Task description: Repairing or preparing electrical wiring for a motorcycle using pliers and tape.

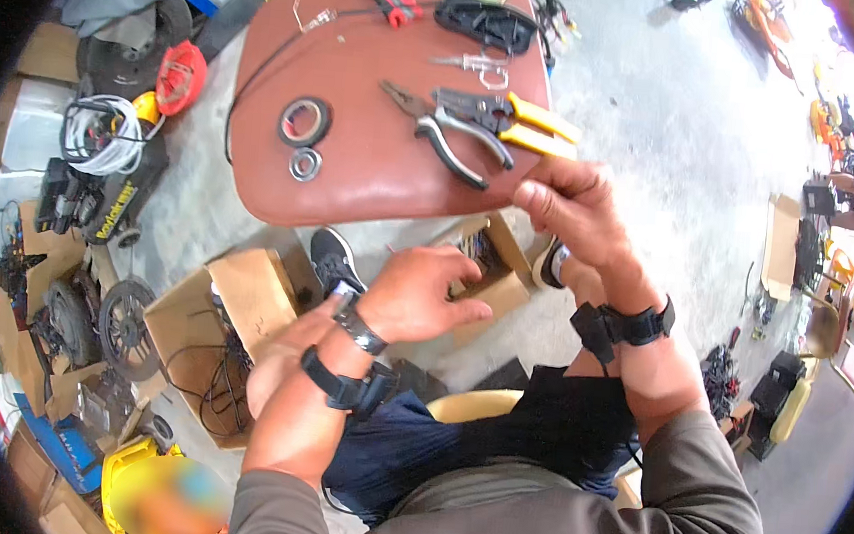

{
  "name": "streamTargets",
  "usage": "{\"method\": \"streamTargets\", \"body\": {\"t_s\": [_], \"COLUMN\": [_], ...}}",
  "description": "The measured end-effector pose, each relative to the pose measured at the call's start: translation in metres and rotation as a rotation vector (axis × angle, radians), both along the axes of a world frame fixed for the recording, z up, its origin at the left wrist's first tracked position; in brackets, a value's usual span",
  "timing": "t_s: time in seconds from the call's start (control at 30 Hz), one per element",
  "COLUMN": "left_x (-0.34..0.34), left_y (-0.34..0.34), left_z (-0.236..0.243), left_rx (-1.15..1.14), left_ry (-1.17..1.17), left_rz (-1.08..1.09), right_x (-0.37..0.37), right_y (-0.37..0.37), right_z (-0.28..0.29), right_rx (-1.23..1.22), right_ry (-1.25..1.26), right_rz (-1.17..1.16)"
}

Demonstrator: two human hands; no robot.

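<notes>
Right hand at near right edge of the red-brown padded seat; thumb and fingers drawn in together, fingertips partly hidden behind knuckles. Cannot tell whether anything is pinched there, or whether it touches the nearby handle ends. Left hand lower, clear of the seat: thumb and fingers apart, nothing visible between them. It covers part of an open brown cardboard box; contents mostly hidden. Seat's far edge crowded; a black moulded object there is hard to identify.

Nearest the right hand, on the seat: wire stripper with black metal head and two bright yellow handles, handles spread, pointing rightward. Just beside it, pliers with dark tapered nose and grey-and-black curved handles, handles also spread; contact between the tools unclear. Black tape roll with pinkish core lies farther left.
</notes>
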State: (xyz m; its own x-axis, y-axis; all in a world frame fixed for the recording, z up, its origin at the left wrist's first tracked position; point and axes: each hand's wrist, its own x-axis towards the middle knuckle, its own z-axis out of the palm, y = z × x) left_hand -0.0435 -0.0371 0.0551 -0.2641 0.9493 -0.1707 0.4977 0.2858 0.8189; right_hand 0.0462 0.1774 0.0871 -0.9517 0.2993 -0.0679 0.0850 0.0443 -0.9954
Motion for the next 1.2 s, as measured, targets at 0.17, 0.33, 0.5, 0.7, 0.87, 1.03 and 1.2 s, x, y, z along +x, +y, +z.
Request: {"method": "streamTargets", "body": {"t_s": [0.17, 0.33, 0.5, 0.7, 0.87, 1.03, 1.2], "left_x": [0.009, 0.006, 0.0, -0.005, -0.017, -0.035, -0.075], "left_y": [0.01, 0.02, 0.026, 0.03, 0.026, 0.027, 0.019], "left_z": [-0.01, -0.012, -0.005, -0.001, 0.009, 0.027, 0.036], "left_rx": [0.11, 0.17, 0.229, 0.374, 0.483, 0.576, 0.691], "left_ry": [-0.023, 0.029, -0.044, -0.058, -0.076, 0.008, 0.16], "left_rz": [-0.021, 0.096, 0.172, 0.257, 0.299, 0.509, 0.883], "right_x": [-0.001, -0.007, -0.033, -0.046, -0.051, -0.059, -0.064], "right_y": [-0.002, 0.012, 0.014, 0.025, 0.041, 0.06, 0.077], "right_z": [0.003, 0.021, 0.037, 0.006, 0.007, 0.005, 0.001], "right_rx": [0.055, 0.251, 0.332, 0.544, 0.669, 0.623, 0.533], "right_ry": [-0.057, -0.071, -0.037, 0.064, 0.105, 0.078, 0.053], "right_rz": [-0.004, -0.223, -0.186, -0.18, -0.238, -0.279, -0.317]}}
